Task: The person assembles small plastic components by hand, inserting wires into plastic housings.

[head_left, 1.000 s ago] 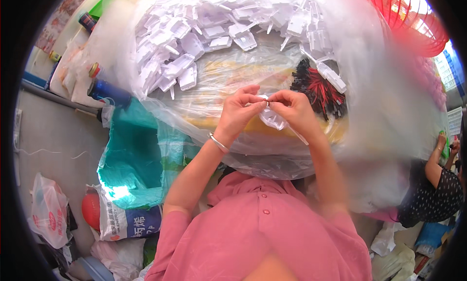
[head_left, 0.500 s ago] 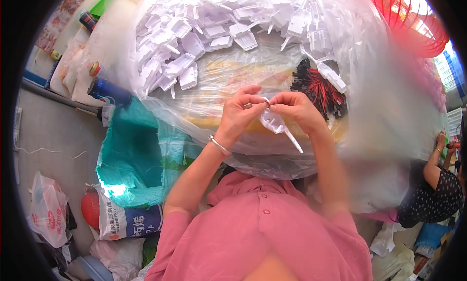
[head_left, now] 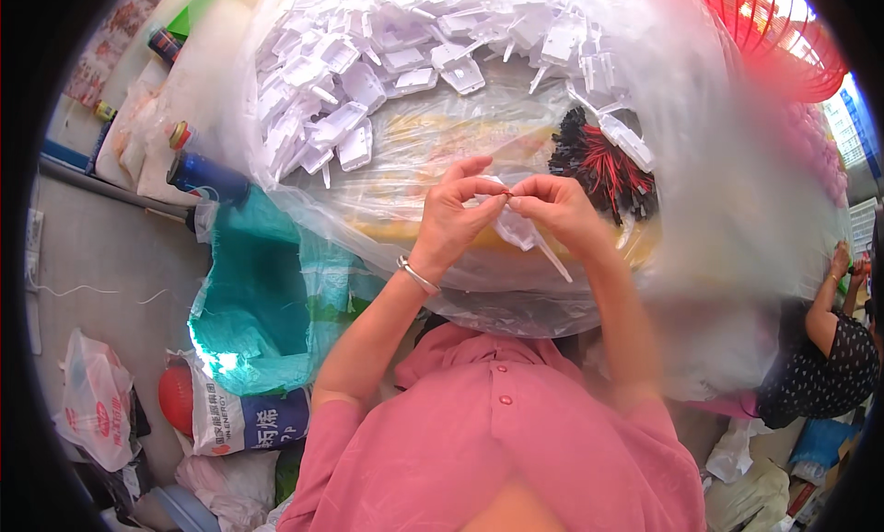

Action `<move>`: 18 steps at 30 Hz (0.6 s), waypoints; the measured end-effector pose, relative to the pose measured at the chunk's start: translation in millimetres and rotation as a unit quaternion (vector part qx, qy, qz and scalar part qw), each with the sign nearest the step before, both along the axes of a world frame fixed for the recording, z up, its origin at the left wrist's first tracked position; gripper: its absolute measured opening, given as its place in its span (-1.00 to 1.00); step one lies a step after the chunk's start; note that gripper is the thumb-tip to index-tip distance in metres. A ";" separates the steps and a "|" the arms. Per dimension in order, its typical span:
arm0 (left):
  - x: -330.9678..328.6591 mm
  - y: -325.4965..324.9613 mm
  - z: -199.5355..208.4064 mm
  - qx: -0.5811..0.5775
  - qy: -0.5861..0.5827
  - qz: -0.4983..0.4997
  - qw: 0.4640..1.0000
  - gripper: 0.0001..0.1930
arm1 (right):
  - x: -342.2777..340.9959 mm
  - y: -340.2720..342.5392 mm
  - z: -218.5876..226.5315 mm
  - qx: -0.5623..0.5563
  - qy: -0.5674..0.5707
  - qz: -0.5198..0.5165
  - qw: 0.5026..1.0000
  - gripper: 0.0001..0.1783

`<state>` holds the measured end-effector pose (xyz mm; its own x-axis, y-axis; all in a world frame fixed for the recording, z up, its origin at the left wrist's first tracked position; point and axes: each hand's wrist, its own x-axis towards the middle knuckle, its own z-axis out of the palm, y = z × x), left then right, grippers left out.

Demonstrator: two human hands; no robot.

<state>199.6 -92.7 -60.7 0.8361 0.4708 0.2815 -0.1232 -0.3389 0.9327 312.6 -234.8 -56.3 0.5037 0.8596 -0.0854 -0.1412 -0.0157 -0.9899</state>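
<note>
Over clear plastic sheeting [head_left: 433,145], both hands pinch one white plastic piece [head_left: 517,226].

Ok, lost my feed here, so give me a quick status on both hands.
Left hand and right hand meet, pinching a white plastic piece with a red wire tip. Pile of white pieces beyond. Nothing between the hands.

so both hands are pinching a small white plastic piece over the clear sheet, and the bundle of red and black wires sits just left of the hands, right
Not quite. The head view shows the wire bundle to the right of the hands, beyond the right hand, not left. The rest holds: the left hand and right hand pinch a white plastic piece over the clear sheet.
</note>
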 end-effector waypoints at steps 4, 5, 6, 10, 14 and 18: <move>0.3 -2.0 3.3 0.069 0.014 0.022 0.997 -0.85 | -9.9 4.1 0.9 0.002 -0.525 -0.147 0.838 -0.90; 0.0 -1.1 2.2 0.070 0.015 0.023 0.997 -0.85 | -15.0 5.1 4.1 -0.009 -0.541 -0.163 0.825 -0.90; 0.0 0.4 -0.1 0.072 0.013 0.015 0.997 -0.86 | -17.5 5.7 7.5 -0.008 -0.541 -0.163 0.825 -0.90; -1.0 10.5 7.8 -0.267 0.063 -0.129 0.953 -0.87 | -18.0 5.4 11.9 -0.003 -0.574 -0.187 0.798 -0.92; -2.5 18.7 10.6 -0.300 0.076 -0.163 0.937 -0.86 | -17.8 4.1 16.5 -0.001 -0.478 -0.156 0.864 -0.92; -1.7 24.7 10.3 -0.343 0.116 -0.172 0.916 -0.85 | -14.7 5.6 14.5 0.017 -0.505 -0.138 0.852 -0.92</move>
<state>197.9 -68.0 -50.5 0.9680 0.1686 -0.1858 0.1152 0.3592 0.9261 297.9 -229.2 -41.8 0.4888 0.6903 0.5334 0.7886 -0.0882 -0.6085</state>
